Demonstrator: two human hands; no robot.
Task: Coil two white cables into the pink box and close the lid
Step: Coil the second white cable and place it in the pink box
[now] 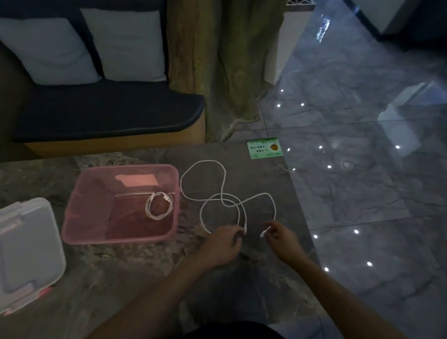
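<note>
An open pink box (87,205) stands on the dark stone table. Inside it, near its right wall, lies one coiled white cable (158,205). A second white cable (220,196) sprawls in loose loops on the table to the right of the box. My left hand (222,245) pinches one end of this loose cable by its plug. My right hand (281,238) pinches the other plug end. The box's white lid (19,252), with pink latches, lies flat on the table to the left of the box.
A green card (264,148) sits at the table's far right corner. The table's right edge (303,216) drops to a glossy tiled floor. A dark cushioned bench (107,111) with two pale pillows stands behind the table.
</note>
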